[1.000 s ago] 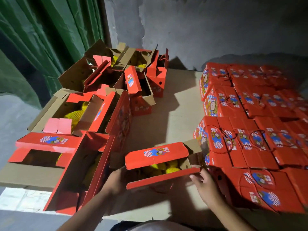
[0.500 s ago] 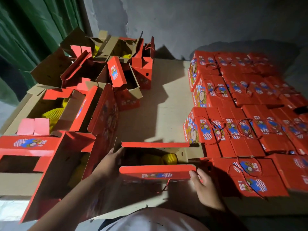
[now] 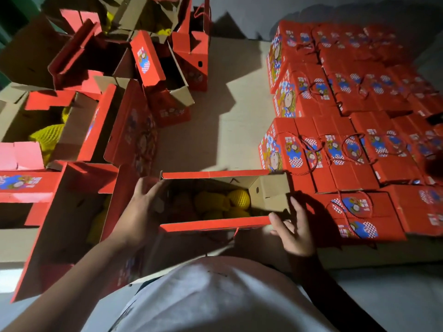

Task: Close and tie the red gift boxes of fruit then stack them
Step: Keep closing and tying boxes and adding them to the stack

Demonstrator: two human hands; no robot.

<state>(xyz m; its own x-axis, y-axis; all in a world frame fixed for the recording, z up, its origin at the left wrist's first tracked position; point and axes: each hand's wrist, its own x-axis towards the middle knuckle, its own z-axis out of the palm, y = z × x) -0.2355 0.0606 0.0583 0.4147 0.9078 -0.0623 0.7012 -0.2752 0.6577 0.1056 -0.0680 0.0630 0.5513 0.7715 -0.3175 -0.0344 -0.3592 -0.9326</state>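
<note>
The stack of tied red gift boxes (image 3: 347, 149) fills the table beyond the right hand's fingertips; untied open boxes (image 3: 79, 130) crowd past the left. Between the hands the open gift box (image 3: 225, 200) now sits square, its long flaps upright where a second ago one lay over the netted yellow fruit (image 3: 237, 198), so closing can begin. The left hand (image 3: 141, 207) cups the near end, fingers spread; the right hand (image 3: 293, 226) touches the far corner, fingers seemingly straight.

Left hand (image 3: 140, 212) and right hand (image 3: 293, 226) reach forward — fingers straight, spread apart.
</note>
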